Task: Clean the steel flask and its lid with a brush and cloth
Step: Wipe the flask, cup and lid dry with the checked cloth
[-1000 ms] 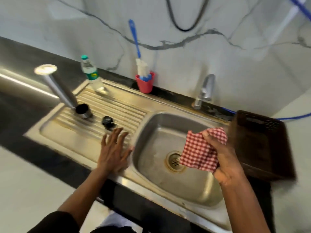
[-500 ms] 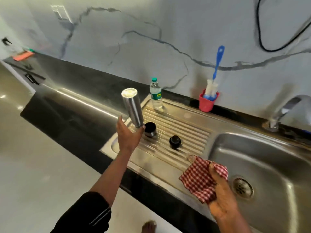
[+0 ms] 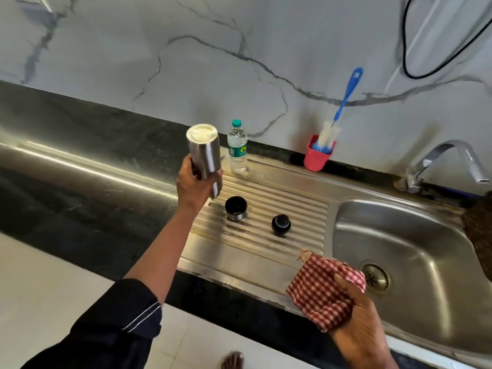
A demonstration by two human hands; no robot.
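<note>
Whereas the steel flask (image 3: 205, 155) stood on the drainboard (image 3: 266, 251) a moment ago, the left hand (image 3: 194, 185) now grips it aloft; right hand (image 3: 356, 315) clutches the cloth (image 3: 319, 288); lid (image 3: 235, 207) lies below-right of the left hand. Wiping likely next.

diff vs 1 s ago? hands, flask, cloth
Left hand, open over the drainboard before, reached left and now grips the steel flask. Right hand carried the checked cloth from over the basin leftward to the drainboard's edge, grip unchanged. Cap, stopper and brush stayed put.
</note>
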